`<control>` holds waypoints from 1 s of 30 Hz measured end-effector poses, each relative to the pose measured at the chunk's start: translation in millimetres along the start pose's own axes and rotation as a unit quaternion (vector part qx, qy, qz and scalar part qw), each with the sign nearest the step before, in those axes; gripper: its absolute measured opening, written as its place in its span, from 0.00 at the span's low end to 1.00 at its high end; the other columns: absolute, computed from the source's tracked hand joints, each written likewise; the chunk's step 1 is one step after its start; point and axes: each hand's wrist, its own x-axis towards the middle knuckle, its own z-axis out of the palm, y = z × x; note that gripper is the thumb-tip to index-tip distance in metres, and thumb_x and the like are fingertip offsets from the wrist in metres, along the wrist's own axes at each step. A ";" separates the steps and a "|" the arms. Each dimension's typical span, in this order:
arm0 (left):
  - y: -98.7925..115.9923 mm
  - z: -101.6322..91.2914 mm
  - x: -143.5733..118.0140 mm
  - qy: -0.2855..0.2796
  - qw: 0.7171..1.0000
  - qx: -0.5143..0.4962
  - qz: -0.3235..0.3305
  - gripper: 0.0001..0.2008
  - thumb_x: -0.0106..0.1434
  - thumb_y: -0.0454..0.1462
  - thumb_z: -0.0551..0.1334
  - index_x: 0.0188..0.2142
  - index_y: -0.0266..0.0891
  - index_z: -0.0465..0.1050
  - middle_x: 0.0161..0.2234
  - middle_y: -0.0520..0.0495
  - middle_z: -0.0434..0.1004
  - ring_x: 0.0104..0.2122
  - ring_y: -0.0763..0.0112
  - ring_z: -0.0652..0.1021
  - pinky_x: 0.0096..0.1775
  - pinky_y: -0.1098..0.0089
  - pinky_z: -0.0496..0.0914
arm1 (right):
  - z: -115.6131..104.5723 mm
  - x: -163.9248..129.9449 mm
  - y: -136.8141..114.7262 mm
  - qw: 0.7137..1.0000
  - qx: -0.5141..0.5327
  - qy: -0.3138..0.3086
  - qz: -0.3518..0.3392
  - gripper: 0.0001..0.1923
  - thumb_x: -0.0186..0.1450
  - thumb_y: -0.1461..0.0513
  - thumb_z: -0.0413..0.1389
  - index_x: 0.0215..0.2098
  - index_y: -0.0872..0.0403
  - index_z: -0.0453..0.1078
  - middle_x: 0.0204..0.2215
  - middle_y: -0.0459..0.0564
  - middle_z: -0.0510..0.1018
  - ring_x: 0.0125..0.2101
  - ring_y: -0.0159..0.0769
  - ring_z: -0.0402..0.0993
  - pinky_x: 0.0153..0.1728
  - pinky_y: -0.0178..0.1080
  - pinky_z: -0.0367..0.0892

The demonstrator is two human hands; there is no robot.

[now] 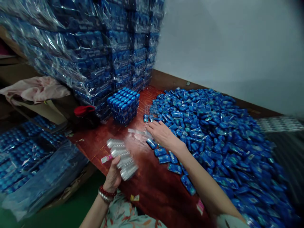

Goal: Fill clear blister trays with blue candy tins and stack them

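My left hand (114, 174) grips a stack of clear plastic trays (122, 156) with ridged pockets, thumb on top, at the lower middle. Farther up, my right hand (160, 133) reaches over the red tabletop with its fingers bent down and close together. A single clear plastic tray (137, 132), smeared by motion, lies at those fingertips and seems held by them. Just right of this hand, small blue packs (162, 155) in shiny wrap lie loose. They run into a large heap of the same blue packs (204, 123).
A block of stacked blue items (123, 104) stands behind my hands. Film-wrapped blue bundles (95, 47) tower at the back left. A red round object (83, 110) and a pink cloth (38, 88) are left. More bagged blue packs (21, 155) lie lower left. A wall rises behind the heap.
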 end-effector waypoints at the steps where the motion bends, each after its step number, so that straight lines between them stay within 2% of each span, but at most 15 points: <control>1: -0.5 0.3 -0.8 -0.002 1.000 -0.006 -0.005 0.19 0.44 0.38 0.67 0.37 0.37 0.70 0.29 0.49 0.78 0.33 0.64 0.79 0.39 0.64 0.74 | 1.1 5.7 4.9 0.999 -0.033 0.003 -0.032 0.11 0.66 0.69 0.44 0.39 0.57 0.67 0.37 0.54 0.72 0.40 0.40 0.64 0.40 0.41 0.55; 4: -5.8 2.5 -3.6 -0.010 1.000 -0.014 -0.021 0.18 0.46 0.39 0.67 0.37 0.37 0.69 0.30 0.48 0.78 0.33 0.63 0.79 0.39 0.63 0.74 | 17.8 21.7 20.5 0.990 -0.085 0.012 -0.111 0.14 0.68 0.68 0.41 0.40 0.56 0.68 0.37 0.54 0.71 0.40 0.40 0.62 0.41 0.42 0.54; 6: -11.1 3.4 -5.4 -0.012 0.999 -0.014 -0.027 0.17 0.47 0.39 0.66 0.37 0.37 0.69 0.31 0.48 0.79 0.32 0.64 0.79 0.39 0.63 0.74 | 37.4 27.4 32.9 0.989 -0.096 0.016 -0.111 0.15 0.68 0.68 0.40 0.42 0.56 0.68 0.39 0.54 0.72 0.41 0.39 0.62 0.43 0.43 0.53; 9: -19.0 3.5 -7.1 -0.021 0.999 -0.006 -0.045 0.16 0.50 0.40 0.65 0.38 0.36 0.70 0.32 0.46 0.78 0.31 0.65 0.78 0.37 0.62 0.74 | 69.6 24.3 48.0 0.996 -0.079 0.021 -0.042 0.15 0.67 0.68 0.43 0.46 0.56 0.68 0.41 0.55 0.72 0.43 0.39 0.62 0.47 0.44 0.51; 11: -23.4 3.3 -6.5 -0.031 0.998 0.002 -0.060 0.16 0.52 0.41 0.64 0.38 0.35 0.70 0.31 0.46 0.78 0.30 0.66 0.78 0.36 0.62 0.74 | 87.0 15.5 49.1 0.998 -0.048 0.025 0.013 0.14 0.66 0.68 0.45 0.46 0.56 0.69 0.41 0.55 0.73 0.43 0.39 0.62 0.49 0.45 0.50; 14: -27.8 4.3 -1.9 -0.048 0.997 0.006 -0.065 0.16 0.53 0.42 0.64 0.39 0.35 0.70 0.31 0.46 0.77 0.30 0.65 0.78 0.36 0.61 0.74 | 100.4 -3.7 30.8 0.994 0.034 0.058 0.090 0.14 0.66 0.67 0.46 0.45 0.55 0.70 0.41 0.55 0.74 0.43 0.39 0.64 0.49 0.45 0.52; 16: -29.3 6.3 3.5 -0.047 0.997 0.007 -0.057 0.16 0.53 0.43 0.64 0.38 0.35 0.71 0.31 0.45 0.77 0.30 0.65 0.78 0.36 0.61 0.74 | 98.8 -17.6 5.6 0.972 0.134 0.112 0.159 0.12 0.66 0.64 0.48 0.44 0.54 0.71 0.41 0.54 0.74 0.43 0.39 0.65 0.47 0.44 0.55; 17: -29.7 7.7 6.5 -0.043 0.998 0.007 -0.050 0.16 0.52 0.43 0.65 0.38 0.35 0.71 0.32 0.45 0.77 0.31 0.65 0.78 0.37 0.62 0.74 | 94.9 -24.3 -10.0 0.950 0.201 0.140 0.193 0.11 0.66 0.63 0.48 0.42 0.53 0.71 0.39 0.53 0.75 0.42 0.39 0.66 0.46 0.43 0.57; 19: -30.4 10.7 12.5 -0.037 0.999 0.009 -0.027 0.17 0.50 0.43 0.66 0.38 0.36 0.70 0.33 0.46 0.77 0.32 0.66 0.77 0.37 0.64 0.73 | 82.4 -36.1 -44.0 0.887 0.358 0.176 0.231 0.10 0.66 0.61 0.49 0.39 0.52 0.72 0.36 0.51 0.76 0.39 0.37 0.69 0.43 0.41 0.60; 21: -31.2 13.2 17.3 -0.037 0.999 0.024 0.009 0.19 0.49 0.43 0.68 0.39 0.38 0.70 0.34 0.49 0.76 0.33 0.69 0.77 0.38 0.68 0.72 | 67.5 -44.8 -75.6 0.835 0.492 0.133 0.206 0.08 0.63 0.59 0.54 0.39 0.51 0.72 0.36 0.49 0.77 0.38 0.36 0.70 0.41 0.39 0.62; 23: -32.1 14.8 19.9 -0.045 0.996 0.058 0.045 0.22 0.48 0.41 0.69 0.42 0.39 0.69 0.36 0.50 0.75 0.35 0.71 0.76 0.39 0.71 0.70 | 56.0 -49.9 -97.0 0.792 0.560 0.098 0.224 0.07 0.59 0.60 0.58 0.36 0.50 0.73 0.35 0.47 0.76 0.37 0.35 0.70 0.40 0.37 0.63; 26: -32.4 16.7 19.1 -0.073 0.989 0.114 0.063 0.27 0.48 0.39 0.70 0.47 0.41 0.67 0.41 0.49 0.74 0.41 0.69 0.75 0.45 0.71 0.67 | 52.6 -53.8 -104.2 0.704 0.649 0.058 0.283 0.04 0.57 0.61 0.59 0.30 0.53 0.73 0.29 0.46 0.76 0.31 0.33 0.69 0.34 0.36 0.62; 30: -32.4 19.5 12.1 -0.103 0.983 0.150 0.031 0.31 0.48 0.38 0.70 0.51 0.41 0.66 0.47 0.45 0.72 0.49 0.63 0.72 0.49 0.68 0.65 | 63.4 -60.5 -92.8 0.574 0.764 0.017 0.293 0.06 0.51 0.61 0.62 0.23 0.55 0.72 0.23 0.44 0.73 0.26 0.30 0.66 0.31 0.35 0.61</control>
